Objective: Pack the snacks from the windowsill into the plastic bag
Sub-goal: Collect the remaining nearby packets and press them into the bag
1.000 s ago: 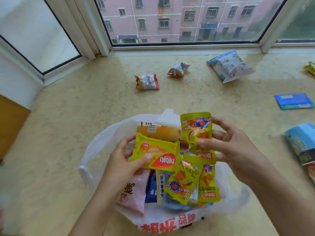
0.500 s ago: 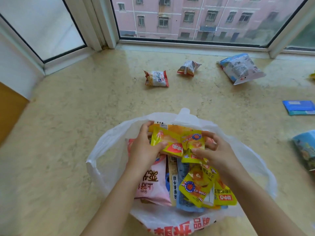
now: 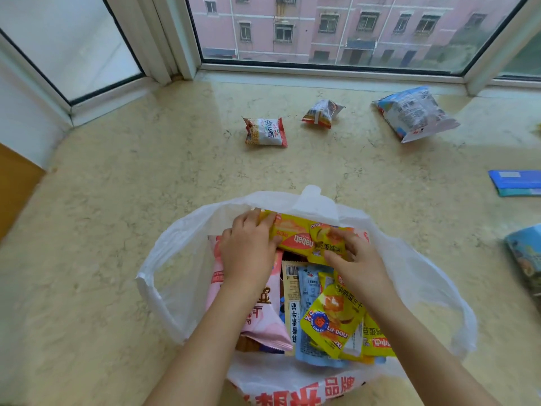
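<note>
A white plastic bag (image 3: 181,259) lies open on the marble windowsill, holding several snack packs. My left hand (image 3: 248,247) presses a yellow nabati wafer pack (image 3: 292,237) down at the bag's far side. My right hand (image 3: 355,263) rests on a small yellow snack pouch (image 3: 323,244) beside it. A pink pack (image 3: 263,315), a light blue pack (image 3: 308,291) and more yellow pouches (image 3: 330,320) lie nearer me in the bag. On the sill beyond lie a red-white packet (image 3: 265,131), a small crumpled packet (image 3: 322,113) and a large blue-white bag (image 3: 414,114).
The window frame (image 3: 322,70) borders the sill's far edge. A flat blue pack (image 3: 516,183) and a blue snack bag (image 3: 527,253) lie at the right. A wooden panel (image 3: 16,183) stands at the left edge.
Both hands have lowered the nabati pack and the small yellow pouch from above the bag down into its far side. The view has tilted slightly toward the window.
</note>
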A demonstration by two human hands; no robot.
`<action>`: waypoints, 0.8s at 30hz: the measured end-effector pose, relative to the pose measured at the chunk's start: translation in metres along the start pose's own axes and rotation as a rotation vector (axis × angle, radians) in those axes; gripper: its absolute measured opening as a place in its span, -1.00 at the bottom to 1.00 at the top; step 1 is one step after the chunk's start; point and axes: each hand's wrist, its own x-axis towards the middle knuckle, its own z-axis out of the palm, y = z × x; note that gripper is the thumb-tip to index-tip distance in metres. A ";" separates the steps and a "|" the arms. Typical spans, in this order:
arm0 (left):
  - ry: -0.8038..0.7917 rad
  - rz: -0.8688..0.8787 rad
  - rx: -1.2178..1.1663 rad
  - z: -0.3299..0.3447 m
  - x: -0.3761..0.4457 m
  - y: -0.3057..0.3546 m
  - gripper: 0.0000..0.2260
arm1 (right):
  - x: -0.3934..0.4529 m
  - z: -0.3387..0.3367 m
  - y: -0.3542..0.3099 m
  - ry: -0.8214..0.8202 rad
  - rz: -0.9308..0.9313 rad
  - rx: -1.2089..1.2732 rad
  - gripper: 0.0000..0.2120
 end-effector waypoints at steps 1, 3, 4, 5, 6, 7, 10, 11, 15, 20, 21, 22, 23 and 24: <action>0.008 0.007 -0.003 -0.001 -0.003 0.003 -0.54 | -0.004 -0.002 -0.002 0.004 -0.028 0.002 -0.62; 0.080 0.053 -0.024 -0.003 -0.012 0.010 -0.56 | -0.014 -0.008 -0.002 0.023 -0.086 -0.024 -0.63; 0.126 0.088 -0.030 -0.005 -0.017 0.014 -0.59 | -0.019 -0.014 -0.002 0.024 -0.124 -0.077 -0.64; 0.171 0.124 -0.031 -0.006 -0.022 0.016 -0.63 | -0.025 -0.017 -0.003 0.016 -0.176 -0.163 -0.64; 0.215 0.155 -0.034 -0.007 -0.027 0.019 -0.66 | -0.030 -0.021 -0.003 0.015 -0.237 -0.263 -0.65; 0.256 0.185 -0.038 -0.008 -0.031 0.024 -0.68 | -0.035 -0.027 -0.003 0.030 -0.299 -0.353 -0.67; 0.383 0.248 -0.046 -0.020 -0.034 0.044 -0.71 | -0.044 -0.046 -0.006 0.160 -0.462 -0.492 -0.73; 0.417 0.263 -0.046 -0.025 -0.032 0.051 -0.73 | -0.044 -0.053 -0.009 0.203 -0.505 -0.507 -0.74; 0.473 0.265 -0.052 -0.037 -0.012 0.083 -0.77 | -0.030 -0.084 -0.017 0.312 -0.597 -0.533 -0.72; 0.455 0.244 -0.022 -0.044 0.023 0.111 -0.72 | 0.007 -0.117 -0.013 0.348 -0.620 -0.580 -0.65; 0.454 0.238 0.012 -0.044 0.032 0.114 -0.70 | 0.014 -0.122 -0.012 0.343 -0.624 -0.592 -0.66; 0.451 0.232 0.052 -0.044 0.041 0.115 -0.68 | 0.023 -0.126 -0.012 0.337 -0.631 -0.607 -0.66; 0.444 0.220 0.088 -0.043 0.049 0.115 -0.65 | 0.031 -0.129 -0.011 0.330 -0.638 -0.622 -0.65; 0.433 0.205 0.117 -0.041 0.056 0.115 -0.63 | 0.039 -0.131 -0.011 0.322 -0.645 -0.639 -0.63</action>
